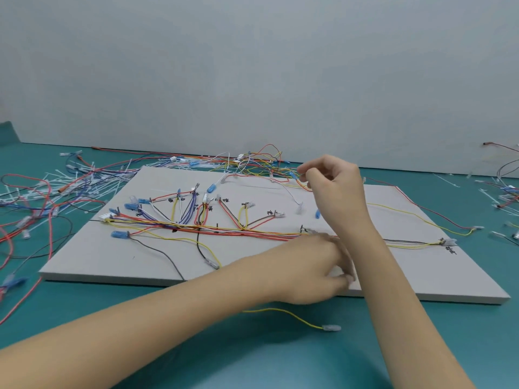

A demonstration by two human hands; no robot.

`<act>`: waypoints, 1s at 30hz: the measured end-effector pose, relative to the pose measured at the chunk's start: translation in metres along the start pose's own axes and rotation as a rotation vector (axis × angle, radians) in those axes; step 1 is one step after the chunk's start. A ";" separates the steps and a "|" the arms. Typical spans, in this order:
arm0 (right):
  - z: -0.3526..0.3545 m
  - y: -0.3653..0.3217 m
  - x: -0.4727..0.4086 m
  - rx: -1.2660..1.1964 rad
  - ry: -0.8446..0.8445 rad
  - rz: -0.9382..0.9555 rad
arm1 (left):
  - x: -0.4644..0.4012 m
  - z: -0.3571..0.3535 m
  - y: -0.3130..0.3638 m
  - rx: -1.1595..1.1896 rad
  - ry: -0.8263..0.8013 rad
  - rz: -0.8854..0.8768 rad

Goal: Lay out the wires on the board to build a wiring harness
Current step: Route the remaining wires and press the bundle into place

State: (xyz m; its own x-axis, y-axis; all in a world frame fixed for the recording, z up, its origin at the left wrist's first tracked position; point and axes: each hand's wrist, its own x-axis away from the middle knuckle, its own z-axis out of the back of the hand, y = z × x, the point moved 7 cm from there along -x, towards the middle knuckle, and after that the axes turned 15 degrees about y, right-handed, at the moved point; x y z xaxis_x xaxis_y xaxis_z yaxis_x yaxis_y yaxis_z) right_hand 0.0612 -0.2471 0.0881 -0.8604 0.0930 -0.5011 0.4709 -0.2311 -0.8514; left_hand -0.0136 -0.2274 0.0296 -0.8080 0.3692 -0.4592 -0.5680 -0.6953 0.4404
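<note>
Wires (33,197) and white cable ties (84,181) lie tangled on the teal tabletop (252,360) at nine o'clock, off the left edge of the grey board (112,259). On the board itself, a white connector (108,217) sits near its left side, and from there a bundle of red, yellow and white wires (224,230) runs flat toward three o'clock, with short branches fanning up toward twelve and ending in blue terminals (132,206). A black wire (157,252) trails down toward six.

My left hand (317,270) reaches in from seven o'clock and rests on the board over the right end of that bundle; the picture is blurred there, so I cannot tell whether its fingers are gripping a wire. My right hand (334,183) crosses above it, toward twelve o'clock, with the fingers (304,171) curled in and pinching a thin wire that leads back into the loose heap of wires (261,161) at the board's far edge.

Below my hands, at six o'clock, a single yellow wire (292,317) lies on the tabletop. At three o'clock, more loose wires (505,192) are scattered.
</note>
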 end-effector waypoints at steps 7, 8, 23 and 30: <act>-0.011 0.038 -0.005 0.267 -0.222 -0.058 | 0.023 0.084 -0.074 0.023 0.227 0.330; -0.014 0.046 -0.003 0.339 -0.277 -0.064 | 0.027 0.095 -0.089 -0.023 0.257 0.365; -0.032 0.097 0.007 0.817 -0.568 0.027 | 0.125 0.152 -0.190 -0.223 0.424 0.602; -0.025 0.103 0.006 0.649 -0.497 -0.016 | 0.110 0.137 -0.170 -0.269 0.397 0.427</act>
State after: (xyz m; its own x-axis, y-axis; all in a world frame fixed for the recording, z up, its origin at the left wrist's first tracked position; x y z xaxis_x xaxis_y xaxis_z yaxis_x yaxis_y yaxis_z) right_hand 0.1097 -0.2457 -0.0060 -0.9240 -0.3041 -0.2319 0.3820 -0.7625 -0.5222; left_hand -0.0275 0.0158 0.0102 -0.8055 -0.1950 -0.5596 -0.1083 -0.8800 0.4625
